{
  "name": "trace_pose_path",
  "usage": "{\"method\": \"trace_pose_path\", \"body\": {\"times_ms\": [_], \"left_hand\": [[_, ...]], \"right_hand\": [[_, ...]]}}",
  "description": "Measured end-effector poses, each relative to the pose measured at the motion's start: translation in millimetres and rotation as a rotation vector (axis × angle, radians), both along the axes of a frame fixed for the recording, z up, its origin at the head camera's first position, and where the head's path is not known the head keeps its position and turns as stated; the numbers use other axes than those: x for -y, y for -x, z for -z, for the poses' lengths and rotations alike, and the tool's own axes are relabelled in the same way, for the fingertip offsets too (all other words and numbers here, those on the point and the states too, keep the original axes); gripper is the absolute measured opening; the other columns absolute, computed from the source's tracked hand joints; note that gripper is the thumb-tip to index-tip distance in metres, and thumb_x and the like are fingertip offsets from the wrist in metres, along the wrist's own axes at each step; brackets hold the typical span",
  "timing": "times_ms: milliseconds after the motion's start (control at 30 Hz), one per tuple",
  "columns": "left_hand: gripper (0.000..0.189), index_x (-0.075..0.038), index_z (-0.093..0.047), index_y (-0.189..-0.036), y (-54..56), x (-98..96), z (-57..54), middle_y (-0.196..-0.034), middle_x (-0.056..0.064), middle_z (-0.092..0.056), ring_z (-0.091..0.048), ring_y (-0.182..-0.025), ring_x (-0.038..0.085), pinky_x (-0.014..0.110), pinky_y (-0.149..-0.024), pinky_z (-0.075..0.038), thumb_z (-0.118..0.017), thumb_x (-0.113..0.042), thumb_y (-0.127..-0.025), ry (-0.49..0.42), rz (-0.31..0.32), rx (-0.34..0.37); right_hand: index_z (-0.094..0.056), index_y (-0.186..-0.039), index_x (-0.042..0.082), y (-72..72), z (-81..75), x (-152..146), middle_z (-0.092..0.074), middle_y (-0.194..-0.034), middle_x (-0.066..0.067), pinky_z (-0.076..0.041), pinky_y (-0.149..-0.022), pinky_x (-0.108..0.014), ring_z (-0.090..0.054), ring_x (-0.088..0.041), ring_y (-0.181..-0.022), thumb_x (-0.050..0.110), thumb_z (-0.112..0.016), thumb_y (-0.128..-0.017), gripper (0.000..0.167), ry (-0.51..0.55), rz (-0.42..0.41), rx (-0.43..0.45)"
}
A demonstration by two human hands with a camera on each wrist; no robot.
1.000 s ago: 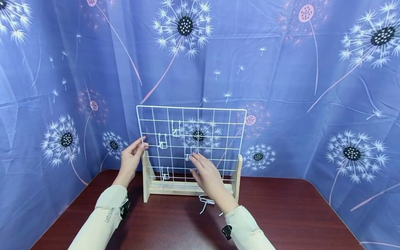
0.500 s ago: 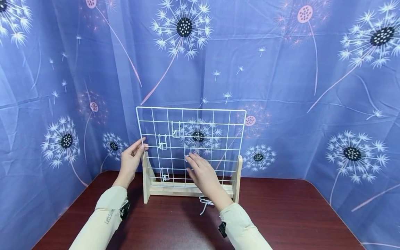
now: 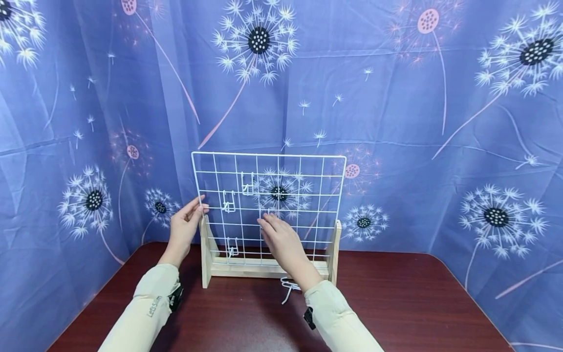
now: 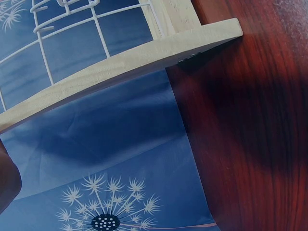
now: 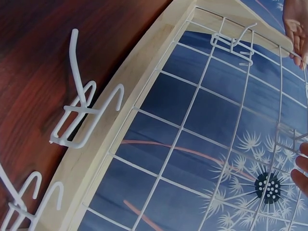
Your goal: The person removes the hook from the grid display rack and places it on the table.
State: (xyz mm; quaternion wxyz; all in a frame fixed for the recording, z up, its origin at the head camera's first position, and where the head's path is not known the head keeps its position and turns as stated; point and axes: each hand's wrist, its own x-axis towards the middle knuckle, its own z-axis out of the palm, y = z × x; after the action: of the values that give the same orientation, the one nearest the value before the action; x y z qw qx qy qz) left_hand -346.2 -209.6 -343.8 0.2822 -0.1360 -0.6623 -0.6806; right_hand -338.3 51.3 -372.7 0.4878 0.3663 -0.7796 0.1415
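A white wire grid panel [image 3: 290,155] stands upright in a wooden base [image 3: 246,269]. At its left edge, my left hand [image 3: 182,230] pinches the frame wire between thumb and fingers. My right hand [image 3: 285,246] is at the middle of the grid, fingers bent around a white wire hook [image 5: 287,138], which the hand mostly hides in the head view. Three other hooks hang on the grid's left half: an upper one [image 3: 248,184], a middle one [image 3: 228,201] and a low one [image 3: 232,247].
Loose white hooks [image 5: 79,115] lie on the dark red table [image 3: 396,293] in front of the base, partly behind my right forearm in the head view. A blue curtain [image 3: 374,98] with dandelion prints surrounds the table's back and sides.
My right hand has shifted slightly left across the grid and now covers more of the hook there. The left hand keeps its hold on the frame.
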Motion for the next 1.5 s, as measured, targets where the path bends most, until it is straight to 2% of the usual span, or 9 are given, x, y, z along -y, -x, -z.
{"method": "trace_pose_path", "body": {"times_ms": [233,333,533,767,967,1100,1167,1367,1500], "left_hand": [[0.034,0.007,-0.055,-0.13,-1.0,-0.2,-0.1,-0.105,0.025,-0.067,-0.068,-0.086,0.006,0.015,-0.081,-0.052,-0.053,0.002,-0.096,0.013,-0.004,0.001],[0.034,0.007,-0.056,-0.13,-1.1,0.0,0.1,-0.105,0.023,-0.068,-0.069,-0.086,0.007,0.015,-0.081,-0.052,-0.054,0.001,-0.096,0.019,-0.009,-0.002],[0.034,0.008,-0.056,-0.129,-0.4,0.2,0.5,-0.103,0.02,-0.069,-0.069,-0.086,0.008,0.015,-0.08,-0.052,-0.054,0.002,-0.096,0.002,-0.001,-0.008],[0.034,0.009,-0.055,-0.129,-0.3,0.2,1.1,-0.096,0.007,-0.072,-0.069,-0.084,0.006,0.015,-0.081,-0.052,-0.053,0.003,-0.096,-0.016,0.009,-0.028],[0.033,0.008,-0.056,-0.129,-0.8,-0.6,0.6,-0.104,0.024,-0.068,-0.069,-0.085,0.006,0.015,-0.081,-0.052,-0.053,0.004,-0.096,-0.009,0.003,-0.025],[0.034,0.008,-0.055,-0.129,-0.9,-0.7,0.6,-0.106,0.027,-0.066,-0.069,-0.085,0.007,0.016,-0.082,-0.052,-0.053,0.003,-0.096,-0.004,0.004,-0.017],[0.034,0.008,-0.055,-0.129,-0.8,-0.3,0.7,-0.104,0.023,-0.068,-0.069,-0.086,0.007,0.016,-0.082,-0.052,-0.053,0.003,-0.096,-0.002,0.007,-0.019],[0.035,0.008,-0.054,-0.131,1.3,1.8,0.8,-0.092,-0.006,-0.072,-0.068,-0.085,0.005,0.013,-0.081,-0.051,-0.053,0.002,-0.096,-0.02,0.023,-0.012],[0.035,0.008,-0.054,-0.131,0.9,1.0,1.5,-0.093,-0.006,-0.072,-0.068,-0.086,0.005,0.014,-0.082,-0.051,-0.053,0.002,-0.096,-0.02,0.022,0.003]], "right_hand": [[-0.068,-0.113,0.007,-0.2,-1.6,0.6,-0.066,-0.117,-0.013,-0.051,-0.094,-0.041,-0.063,-0.029,-0.11,0.007,-0.071,-0.086,0.028,0.005,-0.003,-0.011],[-0.068,-0.113,0.007,0.5,-1.5,0.9,-0.066,-0.117,-0.014,-0.051,-0.094,-0.041,-0.063,-0.029,-0.11,0.008,-0.071,-0.085,0.028,0.007,-0.008,-0.012],[-0.068,-0.112,0.006,-0.2,-2.3,0.3,-0.066,-0.116,-0.015,-0.051,-0.093,-0.042,-0.063,-0.03,-0.11,0.009,-0.072,-0.085,0.028,0.012,-0.006,-0.006],[-0.068,-0.113,0.005,-2.3,-5.5,0.2,-0.066,-0.117,-0.016,-0.051,-0.093,-0.042,-0.063,-0.031,-0.11,0.008,-0.073,-0.084,0.029,0.02,-0.011,-0.022],[-0.069,-0.112,0.006,-3.1,-9.0,-0.2,-0.066,-0.115,-0.016,-0.05,-0.095,-0.04,-0.063,-0.031,-0.109,0.009,-0.073,-0.084,0.028,0.02,-0.002,-0.052],[-0.07,-0.111,0.005,-4.8,-12.3,-0.8,-0.066,-0.114,-0.017,-0.049,-0.097,-0.038,-0.063,-0.032,-0.109,0.008,-0.071,-0.086,0.025,0.024,-0.017,-0.057],[-0.07,-0.11,0.005,-5.4,-12.4,-1.4,-0.066,-0.114,-0.017,-0.049,-0.097,-0.038,-0.063,-0.032,-0.109,0.008,-0.07,-0.086,0.024,0.023,-0.022,-0.06],[-0.069,-0.112,0.005,-7.9,-11.7,-2.6,-0.066,-0.117,-0.015,-0.048,-0.099,-0.036,-0.062,-0.03,-0.112,0.008,-0.069,-0.087,0.025,-0.005,-0.011,-0.051],[-0.069,-0.113,0.007,-12.9,-10.0,-4.6,-0.065,-0.119,-0.014,-0.046,-0.1,-0.034,-0.061,-0.028,-0.113,0.01,-0.069,-0.088,0.025,-0.014,0.003,-0.039]]}}
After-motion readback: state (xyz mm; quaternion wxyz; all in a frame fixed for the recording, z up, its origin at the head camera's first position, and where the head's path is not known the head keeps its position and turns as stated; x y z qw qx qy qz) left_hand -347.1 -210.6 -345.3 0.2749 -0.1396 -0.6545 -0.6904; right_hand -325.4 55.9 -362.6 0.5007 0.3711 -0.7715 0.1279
